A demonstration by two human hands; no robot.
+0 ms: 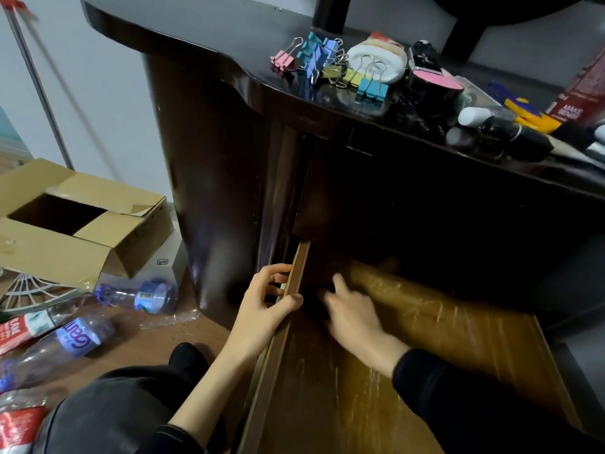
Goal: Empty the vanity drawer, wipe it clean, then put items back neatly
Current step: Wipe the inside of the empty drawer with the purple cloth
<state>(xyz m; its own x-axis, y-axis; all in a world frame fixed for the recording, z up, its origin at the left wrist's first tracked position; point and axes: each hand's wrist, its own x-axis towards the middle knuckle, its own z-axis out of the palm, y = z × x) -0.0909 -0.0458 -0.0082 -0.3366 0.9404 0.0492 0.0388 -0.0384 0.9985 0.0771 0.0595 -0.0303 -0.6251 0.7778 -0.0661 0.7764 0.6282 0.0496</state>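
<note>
The vanity drawer (425, 326) is pulled far out, and its scratched wooden bottom shows bare. My left hand (262, 309) grips the drawer's left side wall (296, 273), thumb inside and fingers outside. My right hand (352, 314) is blurred inside the drawer near the back left corner. Its fingers are spread over a dark thing (312, 304) that I cannot make out. On the vanity top (229, 57) lie coloured binder clips (327, 65), a white pouch (376, 62), a black roll with a pink face (433, 88), small bottles (491, 124) and a red box (582, 90).
On the floor to the left lie an open cardboard box (75, 221), several plastic bottles (78, 339) and a white fan grille (29, 291). A metal pole (36, 77) leans by the wall. My knee (108, 414) is below the left hand.
</note>
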